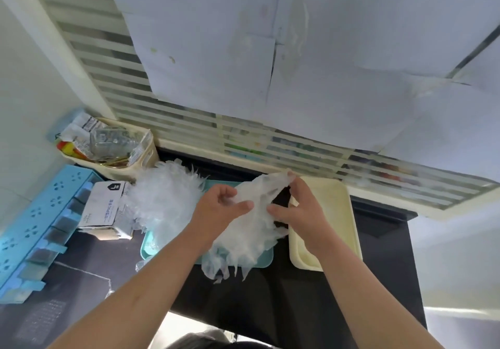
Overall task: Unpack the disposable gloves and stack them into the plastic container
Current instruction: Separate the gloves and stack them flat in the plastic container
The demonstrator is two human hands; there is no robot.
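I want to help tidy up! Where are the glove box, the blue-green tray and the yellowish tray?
glove box (101, 208): head view, white top.
blue-green tray (151, 251): head view, bare left corner.
yellowish tray (334, 199): head view, bare inside floor.

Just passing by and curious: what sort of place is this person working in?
Probably an office or workroom: a dark tabletop stands against a frosted striped glass partition covered with white paper sheets, with a white cardboard glove box and a beige bin of wrappers at its left end.
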